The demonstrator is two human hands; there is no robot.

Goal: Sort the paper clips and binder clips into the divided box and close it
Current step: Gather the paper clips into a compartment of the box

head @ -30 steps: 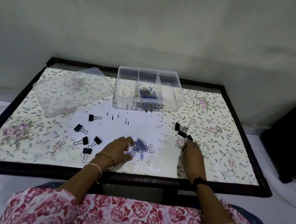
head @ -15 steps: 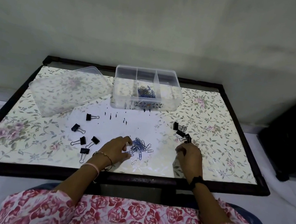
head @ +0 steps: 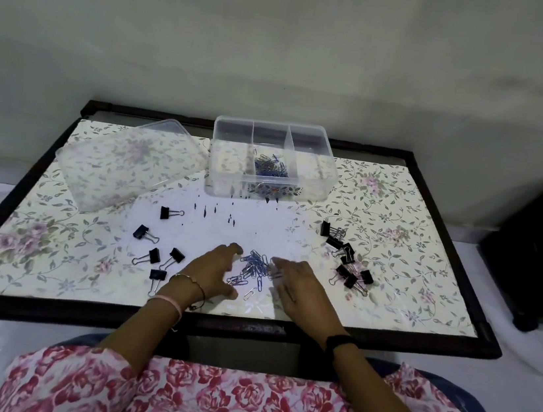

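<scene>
with left hand (head: 211,275) and right hand (head: 299,287) both spread wide, empty, flanking the paper clips (head: 255,267): best sweep inward, scoop together, pinch low against desk (head: 411,259).

Blue and silvery paper clips (head: 255,267), black binder clips (head: 347,262), a clear divided box (head: 271,160) and lid (head: 131,161), cream floral table (head: 399,222) cover with dark frame, pink rose-print sleeves (head: 169,396)
</scene>
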